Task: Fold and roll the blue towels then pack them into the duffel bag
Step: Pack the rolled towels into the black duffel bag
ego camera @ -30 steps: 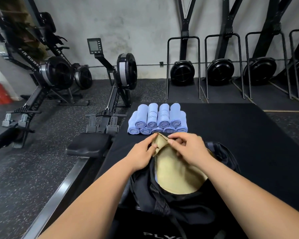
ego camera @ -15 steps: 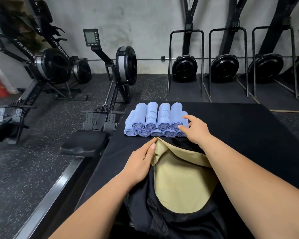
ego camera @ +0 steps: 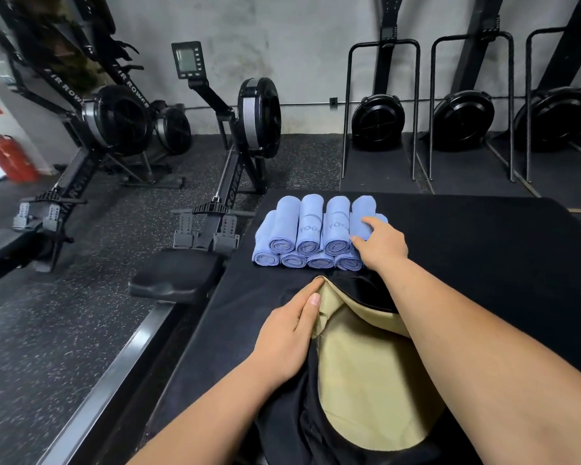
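Red fire extinguishers (ego camera: 12, 159) stand blurred at the far left edge by a white wall. Next come black rowing machines (ego camera: 114, 122) on a speckled rubber floor (ego camera: 81, 313); white letters on their slanted arms read "AIR ROWER". One carries a small grey-screened monitor (ego camera: 188, 60) on a raised arm, and its padded, moulded seat (ego camera: 178, 275) sits just beside the left edge of a matte black mat (ego camera: 483, 263).

On the mat's far left part lie the rolled blue towels (ego camera: 311, 236), soft cloth cylinders stacked in two layers with their spiral ends facing the camera. Two of the upper rolls show grey print, "YOGA" as far as it can be read.

Nearer the camera, the left hand (ego camera: 289, 337) pinches the rim of the duffel bag (ego camera: 359, 380), thumb flat on the tan lining and fingers under the edge. The bag is limp black fabric, its mouth gaping to show the smooth tan inside, its far end just short of the towels.

The right hand (ego camera: 381, 245) reaches across the bag and grips the rightmost roll (ego camera: 361, 213) of the upper layer, fingers bent over the top and thumb against its side; the forearm hides part of the bag's rim.

Along the grey concrete wall to the right, more machines (ego camera: 378, 120) stand stored upright, round black flywheel housings framed by bent steel tubes.
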